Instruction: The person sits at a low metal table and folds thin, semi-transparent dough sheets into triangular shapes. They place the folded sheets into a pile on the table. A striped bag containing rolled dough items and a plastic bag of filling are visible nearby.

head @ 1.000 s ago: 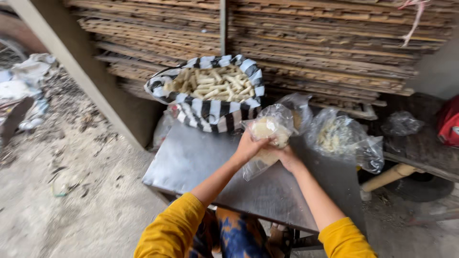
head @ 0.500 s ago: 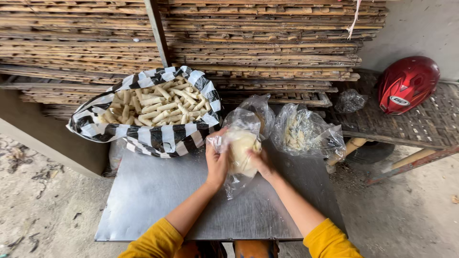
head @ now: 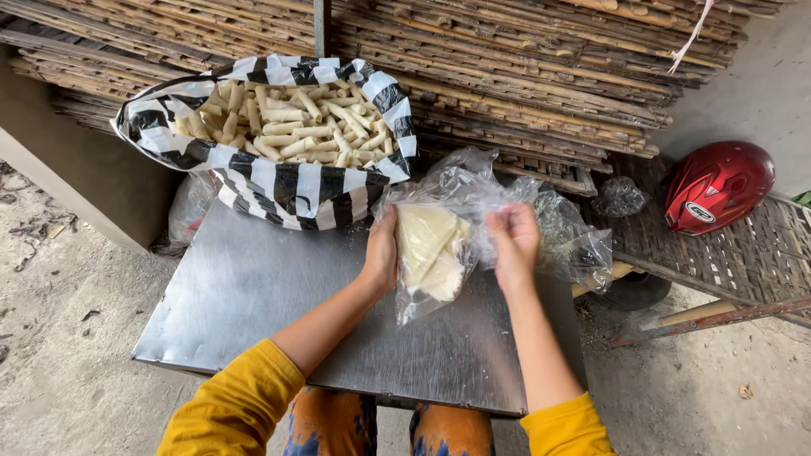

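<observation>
Both hands hold a clear plastic bag with pale flat sheets inside, just above a metal tabletop. My left hand grips the bag's left side. My right hand pinches its right side, fingers closed on the plastic. Behind the bag lies more crumpled clear plastic with pale contents. At the table's far left stands a black-and-white striped bag, open and filled with several pale rolled sticks.
Stacked bamboo slats rise behind the table. A red helmet rests on a woven bamboo rack at right, near a small crumpled clear bag. Bare dirt ground surrounds the table.
The view has shifted and come closer. My hands keep hold of the clear bag and have turned it slightly, the right hand moving up along its side.
</observation>
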